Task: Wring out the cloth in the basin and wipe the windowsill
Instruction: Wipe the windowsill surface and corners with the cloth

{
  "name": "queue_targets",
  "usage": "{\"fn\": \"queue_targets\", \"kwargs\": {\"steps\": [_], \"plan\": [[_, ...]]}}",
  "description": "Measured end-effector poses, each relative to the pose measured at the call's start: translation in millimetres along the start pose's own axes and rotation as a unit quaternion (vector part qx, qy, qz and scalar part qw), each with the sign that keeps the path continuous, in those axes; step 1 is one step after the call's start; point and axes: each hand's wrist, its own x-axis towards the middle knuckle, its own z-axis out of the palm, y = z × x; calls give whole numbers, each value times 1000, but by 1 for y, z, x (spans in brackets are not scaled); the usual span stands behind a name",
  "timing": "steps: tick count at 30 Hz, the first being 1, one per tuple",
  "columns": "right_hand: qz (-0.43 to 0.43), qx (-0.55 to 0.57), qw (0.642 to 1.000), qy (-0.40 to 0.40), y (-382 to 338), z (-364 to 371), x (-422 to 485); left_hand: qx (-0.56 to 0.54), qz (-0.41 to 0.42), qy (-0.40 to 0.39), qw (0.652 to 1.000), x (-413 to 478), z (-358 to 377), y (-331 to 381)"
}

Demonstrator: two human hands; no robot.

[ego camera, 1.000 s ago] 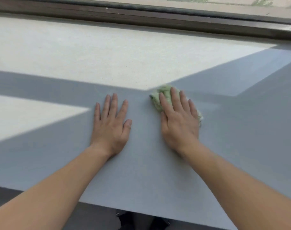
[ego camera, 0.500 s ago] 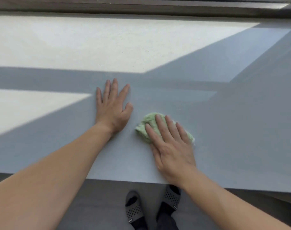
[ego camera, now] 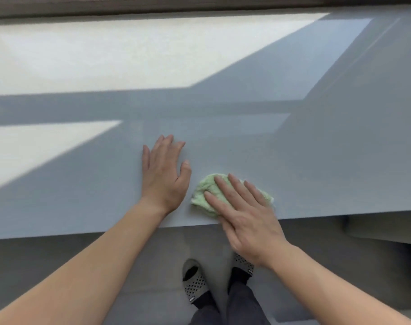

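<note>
A crumpled light green cloth (ego camera: 205, 195) lies on the wide pale windowsill (ego camera: 317, 165), close to its front edge. My right hand (ego camera: 244, 214) presses flat on the cloth with straight fingers, its heel past the sill's edge. My left hand (ego camera: 163, 174) rests flat on the bare sill just left of the cloth, fingers spread and pointing away from me. The basin is not in view.
The dark window frame (ego camera: 153, 8) runs along the far side of the sill. Bright sun patches cover the sill's left and far parts. Below the front edge are the grey floor (ego camera: 106, 259) and my feet in patterned slippers (ego camera: 196, 281).
My right hand has dragged the cloth from mid-sill toward me to the front edge. My left hand has stayed planted, and the view has tilted down.
</note>
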Motion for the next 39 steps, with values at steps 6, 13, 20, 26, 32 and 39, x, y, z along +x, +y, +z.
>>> {"fn": "queue_targets", "kwargs": {"steps": [6,13,20,26,32,39], "plan": [[292,26,954,56,66,-26,16,48,42,-27,998,-5,20,19],[77,-8,997,0,69,-19,-27,49,48,-48,997,16,38,51],[380,8,922,73,127,-37,18,62,14,-61,996,58,53,69],[107,-16,994,19,119,-35,12,168,-15,-68,983,69,68,78],[347,27,935,73,184,-57,104,181,-18,-55,982,69,70,79],[38,-8,999,1,189,-60,90,211,-39,-77,974,71,67,84]]}}
